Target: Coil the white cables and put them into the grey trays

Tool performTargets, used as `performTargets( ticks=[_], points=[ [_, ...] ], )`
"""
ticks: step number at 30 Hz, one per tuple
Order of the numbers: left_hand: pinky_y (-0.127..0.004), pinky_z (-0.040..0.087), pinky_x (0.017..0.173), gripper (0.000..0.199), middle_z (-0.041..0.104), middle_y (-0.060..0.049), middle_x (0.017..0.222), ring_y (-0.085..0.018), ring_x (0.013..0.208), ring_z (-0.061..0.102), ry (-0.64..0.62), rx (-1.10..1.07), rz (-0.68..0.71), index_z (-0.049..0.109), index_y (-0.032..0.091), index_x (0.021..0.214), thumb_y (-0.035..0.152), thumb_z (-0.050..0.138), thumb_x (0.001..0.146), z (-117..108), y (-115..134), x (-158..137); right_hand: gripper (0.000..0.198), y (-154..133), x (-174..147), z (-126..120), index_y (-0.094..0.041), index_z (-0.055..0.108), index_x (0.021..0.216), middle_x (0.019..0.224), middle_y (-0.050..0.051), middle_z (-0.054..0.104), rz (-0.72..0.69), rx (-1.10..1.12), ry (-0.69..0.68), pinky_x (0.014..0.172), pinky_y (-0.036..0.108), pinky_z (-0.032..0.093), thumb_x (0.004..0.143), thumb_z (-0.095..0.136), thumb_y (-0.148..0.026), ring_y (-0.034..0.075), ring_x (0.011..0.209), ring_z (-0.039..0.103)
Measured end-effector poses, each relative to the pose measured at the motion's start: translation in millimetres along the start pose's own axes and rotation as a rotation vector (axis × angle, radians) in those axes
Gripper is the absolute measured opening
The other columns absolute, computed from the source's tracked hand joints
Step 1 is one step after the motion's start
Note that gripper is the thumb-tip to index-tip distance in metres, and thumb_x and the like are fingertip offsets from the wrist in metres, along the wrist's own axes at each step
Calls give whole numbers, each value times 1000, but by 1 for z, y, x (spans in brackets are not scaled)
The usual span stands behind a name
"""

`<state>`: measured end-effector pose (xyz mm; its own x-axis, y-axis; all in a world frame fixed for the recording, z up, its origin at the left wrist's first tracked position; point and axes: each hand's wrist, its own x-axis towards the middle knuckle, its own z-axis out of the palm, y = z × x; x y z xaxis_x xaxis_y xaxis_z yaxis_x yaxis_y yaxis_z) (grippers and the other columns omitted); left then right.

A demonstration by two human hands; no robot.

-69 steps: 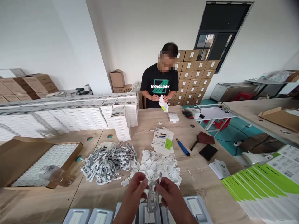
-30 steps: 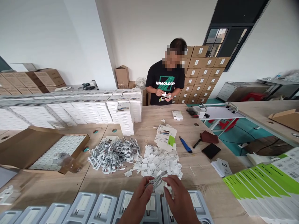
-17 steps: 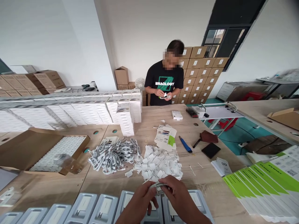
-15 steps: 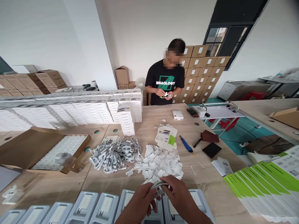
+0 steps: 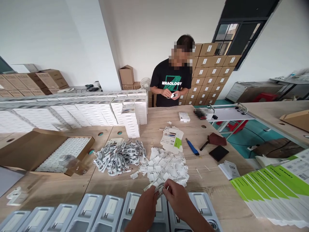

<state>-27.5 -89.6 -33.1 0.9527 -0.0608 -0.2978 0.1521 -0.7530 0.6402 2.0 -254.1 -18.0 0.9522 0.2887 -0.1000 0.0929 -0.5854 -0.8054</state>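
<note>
Head view: at 6 o'clock, low in the picture, the left hand (image 5: pixel 146 206) and right hand (image 5: pixel 176 199) meet, fingers curled and pinched on a coiled grey cable (image 5: pixel 160 188) held just above a row of grey trays (image 5: pixel 96 209). At 12 o'clock from them lies a heap of white tags (image 5: pixel 166 166); at 10 o'clock, a cable pile (image 5: pixel 118 156). Far at 12 o'clock a co-worker's black shirt (image 5: pixel 172 84) reads "MNAOLOGY". Green-edged cartons (image 5: pixel 272 185) lie at 3 o'clock, their print too small to read.

White walls (image 5: pixel 60 35), dark window (image 5: pixel 241 29), teal floor (image 5: pixel 243 135)
</note>
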Motion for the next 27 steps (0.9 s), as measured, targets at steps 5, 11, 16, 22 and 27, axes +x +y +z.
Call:
performTargets(
  ticks=[5, 11, 16, 22, 27],
  points=[
    [-42, 37, 83, 35, 63, -16, 102, -30, 98, 56, 15, 70, -3, 54, 16, 102, 30, 23, 90, 10, -5, 1, 19, 12, 4, 16, -19, 49, 83, 67, -1, 57, -50, 100, 23, 58, 24, 30, 92, 43, -35, 13, 60, 49],
    [-24, 34, 52, 24, 48, 2, 66, -9, 51, 44, -97, -562, -49, 48, 19, 84, 39, 33, 86, 12, -1, 2, 30, 22, 1, 31, -18, 51, 85, 74, 2, 62, 42, 580, -38, 61, 25, 45, 91, 46, -46, 15, 62, 60],
    [-21, 25, 45, 17, 42, 5, 59, -6, 45, 37, -210, -774, -96, 43, 19, 78, 35, 40, 80, 6, 5, -1, 31, 28, -4, 31, -16, 58, 82, 75, 4, 62, 75, 446, 28, 60, 27, 43, 87, 52, -46, 16, 63, 57],
    [-21, 32, 56, 16, 42, 4, 67, -7, 59, 39, -178, -637, -70, 49, 19, 86, 32, 40, 83, 5, -6, -2, 29, 26, -10, 18, -20, 57, 102, 97, 2, 59, -20, 227, 105, 75, 24, 41, 74, 62, -22, 14, 81, 52],
    [-21, 34, 63, 16, 50, 3, 72, -9, 67, 47, -299, -494, -15, 50, 19, 81, 34, 44, 84, -7, -14, -12, 22, 41, -15, 13, -15, 65, 77, 74, 2, 61, -47, 336, -113, 69, 23, 40, 85, 56, -34, 14, 74, 54]
  ],
)
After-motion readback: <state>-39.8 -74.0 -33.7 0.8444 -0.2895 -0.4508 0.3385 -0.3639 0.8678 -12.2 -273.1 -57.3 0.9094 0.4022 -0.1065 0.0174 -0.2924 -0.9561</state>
